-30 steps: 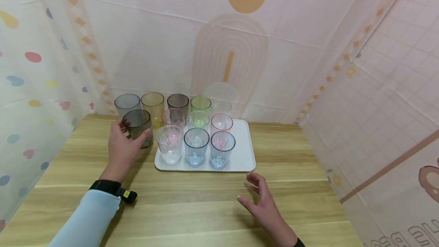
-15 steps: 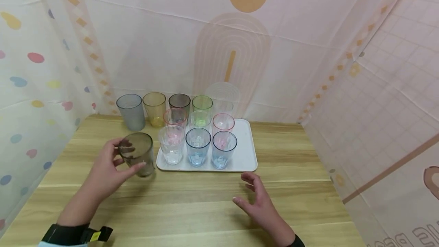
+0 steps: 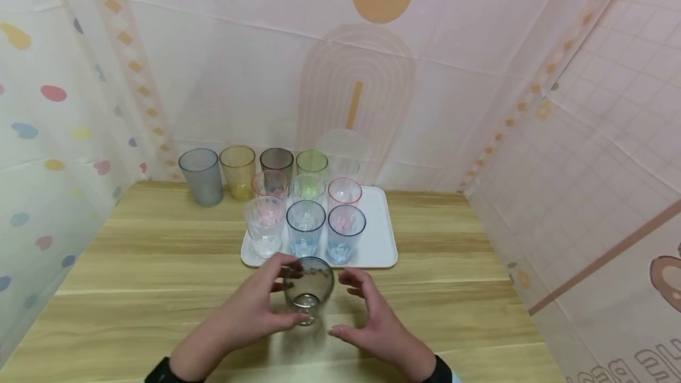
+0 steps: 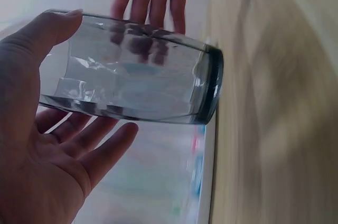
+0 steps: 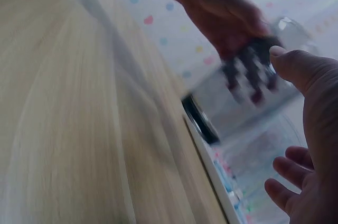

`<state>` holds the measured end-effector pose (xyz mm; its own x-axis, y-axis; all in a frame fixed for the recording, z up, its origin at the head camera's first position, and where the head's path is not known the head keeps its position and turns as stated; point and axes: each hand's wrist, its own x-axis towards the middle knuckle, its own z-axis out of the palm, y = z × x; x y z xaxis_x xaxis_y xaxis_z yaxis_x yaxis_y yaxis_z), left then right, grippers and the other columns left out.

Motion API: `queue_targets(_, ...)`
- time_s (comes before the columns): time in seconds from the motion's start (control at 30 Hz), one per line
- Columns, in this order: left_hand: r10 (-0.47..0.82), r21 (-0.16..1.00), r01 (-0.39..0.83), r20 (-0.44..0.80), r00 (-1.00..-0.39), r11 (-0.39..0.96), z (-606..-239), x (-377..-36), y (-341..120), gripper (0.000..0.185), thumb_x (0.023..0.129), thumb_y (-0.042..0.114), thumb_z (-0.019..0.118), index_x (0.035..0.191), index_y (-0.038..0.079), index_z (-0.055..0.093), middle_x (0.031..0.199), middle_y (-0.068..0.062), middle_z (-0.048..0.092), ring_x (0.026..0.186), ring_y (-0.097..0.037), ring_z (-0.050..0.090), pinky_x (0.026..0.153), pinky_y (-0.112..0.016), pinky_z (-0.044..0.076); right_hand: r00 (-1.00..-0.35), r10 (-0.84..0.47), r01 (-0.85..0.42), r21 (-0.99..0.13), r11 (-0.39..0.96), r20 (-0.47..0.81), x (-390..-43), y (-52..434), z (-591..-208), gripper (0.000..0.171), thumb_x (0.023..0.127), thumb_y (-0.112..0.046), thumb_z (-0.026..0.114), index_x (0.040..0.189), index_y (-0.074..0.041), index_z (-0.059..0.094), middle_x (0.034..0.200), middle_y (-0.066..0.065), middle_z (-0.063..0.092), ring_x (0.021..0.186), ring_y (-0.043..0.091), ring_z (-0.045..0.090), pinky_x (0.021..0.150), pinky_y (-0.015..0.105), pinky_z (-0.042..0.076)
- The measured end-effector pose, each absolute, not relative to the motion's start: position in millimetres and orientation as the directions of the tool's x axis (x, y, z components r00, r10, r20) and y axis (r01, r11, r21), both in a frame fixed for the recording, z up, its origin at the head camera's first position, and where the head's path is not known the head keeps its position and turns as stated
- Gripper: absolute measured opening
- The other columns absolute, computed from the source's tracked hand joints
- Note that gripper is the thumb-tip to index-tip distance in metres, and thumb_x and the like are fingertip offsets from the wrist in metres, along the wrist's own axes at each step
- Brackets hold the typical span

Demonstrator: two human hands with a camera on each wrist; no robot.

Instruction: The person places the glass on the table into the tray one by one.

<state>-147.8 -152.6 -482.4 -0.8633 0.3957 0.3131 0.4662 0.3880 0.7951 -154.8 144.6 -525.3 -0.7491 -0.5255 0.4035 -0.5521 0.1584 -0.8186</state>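
A see-through dark grey drinking glass (image 3: 314, 276) is held in front of the tray by my left hand (image 3: 250, 315), thumb on the near side and fingers on the far side. Its thick dark base (image 4: 212, 86) points toward the wood in the left wrist view; whether it touches the table I cannot tell. My right hand (image 3: 375, 327) stands just right of the glass, fingers curved around air, with a small gap to it in the head view. Blurred in the right wrist view, the glass (image 5: 227, 113) hangs between both hands.
Behind the hands lies a white tray (image 3: 380, 241) bearing several clear, pink-rimmed and blue glasses (image 3: 344, 241). A grey-blue glass (image 3: 202, 179) and an amber one (image 3: 237, 173) stand left of it. Patterned curtains (image 3: 239, 75) bound the wooden table (image 3: 133, 288).
My left hand has carried the dark glass from beside the grey-blue one, toward me and right, to the front of the tray. My right hand has shifted slightly left.
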Motion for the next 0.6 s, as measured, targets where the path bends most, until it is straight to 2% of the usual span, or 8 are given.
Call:
queue_targets(0.13,0.449,0.809,0.489,0.323,-0.833,0.326,-483.2,-145.1,-125.4,0.081,0.085,0.042,0.099,0.148,0.024,0.050,0.139,0.003,0.065,0.128,-0.022,0.066,0.099,-0.043,0.064,-0.693,-0.552,-0.617,-0.777,0.121,0.464,-151.3,136.7,-522.8,0.104,0.086,-0.011,0.098,0.168,-0.012,0.033,0.161,0.009,0.053,0.142,0.034,0.059,0.118,0.048,0.050)
queue_targets(0.27,0.468,0.825,0.476,0.305,-0.829,0.305,-483.6,-142.9,-111.2,0.080,0.087,0.048,0.096,0.148,0.027,0.049,0.140,0.005,0.062,0.131,-0.022,0.065,0.099,-0.040,0.063,-0.687,-0.525,-0.638,-0.763,0.105,0.503,-147.6,133.4,-521.5,0.099,0.088,-0.009,0.096,0.166,-0.010,0.035,0.158,0.011,0.056,0.139,0.036,0.061,0.116,0.050,0.053)
queue_targets(0.43,0.472,0.817,0.482,0.305,-0.827,0.317,-484.2,-142.4,-108.3,0.079,0.088,0.049,0.095,0.151,0.029,0.050,0.143,0.008,0.059,0.134,-0.019,0.063,0.101,-0.041,0.063,-0.705,-0.490,-0.630,-0.771,0.099,0.513,-146.7,133.2,-522.4,0.094,0.089,-0.007,0.095,0.163,-0.009,0.038,0.154,0.012,0.058,0.134,0.038,0.063,0.110,0.051,0.057)
queue_targets(0.6,0.458,0.736,0.536,0.340,-0.821,0.414,-488.4,-144.2,-116.0,0.084,0.089,0.048,0.094,0.156,0.025,0.050,0.147,0.009,0.060,0.135,-0.017,0.063,0.105,-0.048,0.061,-0.766,-0.454,-0.557,-0.822,0.114,0.456,-148.4,138.6,-527.4,0.091,0.091,-0.011,0.094,0.163,-0.014,0.039,0.152,0.014,0.059,0.134,0.040,0.063,0.111,0.050,0.057)
